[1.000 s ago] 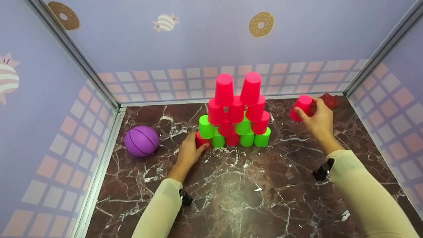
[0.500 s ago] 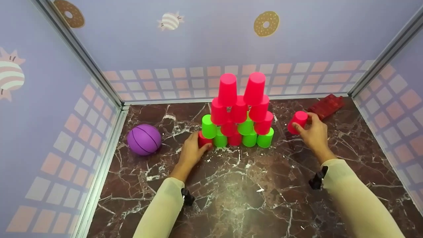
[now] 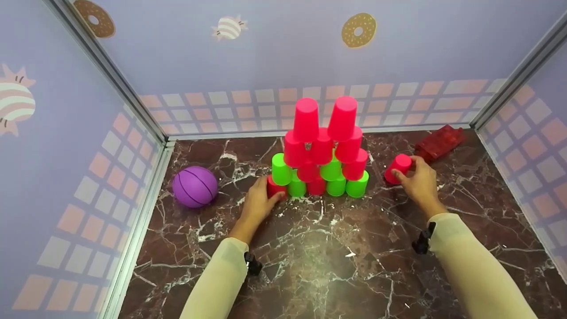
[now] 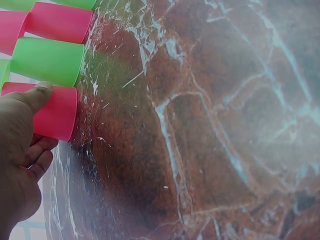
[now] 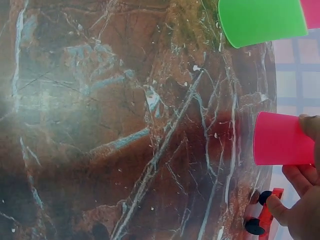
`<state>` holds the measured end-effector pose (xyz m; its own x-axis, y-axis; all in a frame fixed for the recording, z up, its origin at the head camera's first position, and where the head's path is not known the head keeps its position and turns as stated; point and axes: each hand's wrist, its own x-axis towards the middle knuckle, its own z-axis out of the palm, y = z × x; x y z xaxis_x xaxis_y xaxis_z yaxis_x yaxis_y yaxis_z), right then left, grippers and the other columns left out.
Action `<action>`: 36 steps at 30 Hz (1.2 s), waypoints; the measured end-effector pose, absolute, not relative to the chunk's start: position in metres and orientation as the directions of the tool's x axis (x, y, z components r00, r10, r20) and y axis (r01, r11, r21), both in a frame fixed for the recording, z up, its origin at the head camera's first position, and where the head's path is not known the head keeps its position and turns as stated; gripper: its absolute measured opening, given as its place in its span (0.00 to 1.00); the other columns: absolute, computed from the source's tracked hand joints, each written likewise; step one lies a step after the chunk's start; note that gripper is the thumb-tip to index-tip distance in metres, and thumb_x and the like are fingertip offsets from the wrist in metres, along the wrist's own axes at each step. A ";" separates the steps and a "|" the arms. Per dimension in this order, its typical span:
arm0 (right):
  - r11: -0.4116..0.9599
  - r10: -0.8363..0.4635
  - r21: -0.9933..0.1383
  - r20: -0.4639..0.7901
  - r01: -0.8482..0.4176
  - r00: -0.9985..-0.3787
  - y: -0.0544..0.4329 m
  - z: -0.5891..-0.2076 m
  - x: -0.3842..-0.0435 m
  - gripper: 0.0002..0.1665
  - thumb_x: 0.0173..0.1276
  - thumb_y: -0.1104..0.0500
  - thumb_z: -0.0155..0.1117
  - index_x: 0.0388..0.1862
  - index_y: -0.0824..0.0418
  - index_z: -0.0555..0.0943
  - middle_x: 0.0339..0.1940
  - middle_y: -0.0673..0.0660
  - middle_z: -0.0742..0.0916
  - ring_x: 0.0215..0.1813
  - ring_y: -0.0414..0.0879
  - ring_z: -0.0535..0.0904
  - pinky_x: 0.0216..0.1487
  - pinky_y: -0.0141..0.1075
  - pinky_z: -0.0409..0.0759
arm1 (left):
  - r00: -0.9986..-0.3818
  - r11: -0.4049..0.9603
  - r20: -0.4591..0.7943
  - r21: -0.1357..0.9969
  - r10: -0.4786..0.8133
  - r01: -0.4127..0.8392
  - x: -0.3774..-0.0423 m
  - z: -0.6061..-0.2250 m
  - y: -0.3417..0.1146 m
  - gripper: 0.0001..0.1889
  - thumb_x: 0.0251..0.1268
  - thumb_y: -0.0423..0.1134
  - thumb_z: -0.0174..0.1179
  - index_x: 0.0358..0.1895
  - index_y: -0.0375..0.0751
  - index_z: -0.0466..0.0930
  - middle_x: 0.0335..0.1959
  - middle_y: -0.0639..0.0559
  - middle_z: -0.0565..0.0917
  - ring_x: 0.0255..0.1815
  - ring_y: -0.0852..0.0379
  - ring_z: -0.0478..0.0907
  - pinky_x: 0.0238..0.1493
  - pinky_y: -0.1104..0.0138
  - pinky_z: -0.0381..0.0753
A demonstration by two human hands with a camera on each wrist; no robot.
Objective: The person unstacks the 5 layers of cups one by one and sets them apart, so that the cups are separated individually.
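Note:
A pyramid of upside-down cups stands mid-floor in the head view. Two pink-red cups, a left one (image 3: 306, 119) and a right one (image 3: 343, 118), top it, apart from each other, above a row of three; rows of red and green cups lie below. My left hand (image 3: 256, 201) holds the bottom row's leftmost red cup (image 4: 55, 112), thumb on its near side. My right hand (image 3: 420, 181) grips a separate pink-red cup (image 3: 398, 168), mouth down, right of the pyramid. Whether that cup touches the floor, I cannot tell.
A purple ball (image 3: 195, 187) sits left of the pyramid. Behind my right hand lies a red toy-like object (image 3: 439, 142); black wheel-like parts (image 5: 255, 226) show in the right wrist view. Panel walls enclose the marbled floor (image 3: 310, 257) at the back and sides.
My right hand has come down and nearer with the pink-red cup, revealing more of the red object. My left hand stays on its red cup. The pyramid stands unchanged.

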<state>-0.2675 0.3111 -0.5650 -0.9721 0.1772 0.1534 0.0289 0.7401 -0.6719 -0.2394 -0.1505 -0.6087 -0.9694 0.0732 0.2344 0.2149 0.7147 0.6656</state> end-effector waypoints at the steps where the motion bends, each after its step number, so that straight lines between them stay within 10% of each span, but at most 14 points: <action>1: 0.741 0.172 -0.671 0.153 0.026 -0.973 0.311 -0.567 -0.267 0.38 0.75 0.57 0.78 0.74 0.75 0.74 0.65 0.79 0.86 0.64 0.75 0.84 0.70 0.66 0.79 | -0.965 0.709 0.252 0.666 0.076 0.230 -0.241 -0.613 -0.151 0.32 0.70 0.46 0.77 0.69 0.31 0.78 0.59 0.34 0.86 0.60 0.34 0.87 0.66 0.42 0.86; 20: 0.770 0.127 -0.638 0.164 -0.007 -0.978 0.314 -0.580 -0.265 0.38 0.75 0.58 0.77 0.74 0.77 0.72 0.66 0.82 0.84 0.68 0.76 0.83 0.74 0.68 0.78 | -0.952 0.698 0.302 0.672 0.048 0.248 -0.257 -0.648 -0.159 0.35 0.66 0.54 0.80 0.69 0.38 0.80 0.58 0.39 0.89 0.59 0.40 0.88 0.63 0.45 0.87; 36: 0.762 0.106 -0.648 0.136 -0.007 -0.985 0.319 -0.581 -0.270 0.38 0.77 0.57 0.76 0.75 0.76 0.72 0.67 0.81 0.84 0.68 0.75 0.83 0.73 0.67 0.79 | -0.982 0.674 0.183 0.721 0.041 0.163 -0.241 -0.595 -0.149 0.32 0.65 0.44 0.81 0.69 0.35 0.83 0.64 0.38 0.88 0.68 0.39 0.86 0.75 0.48 0.82</action>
<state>-0.2696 0.3190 -0.5814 -0.9850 0.1065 0.1356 -0.0068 0.7618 -0.6478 -0.2414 -0.1487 -0.5953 -0.9822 0.0412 0.1834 0.1629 0.6736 0.7209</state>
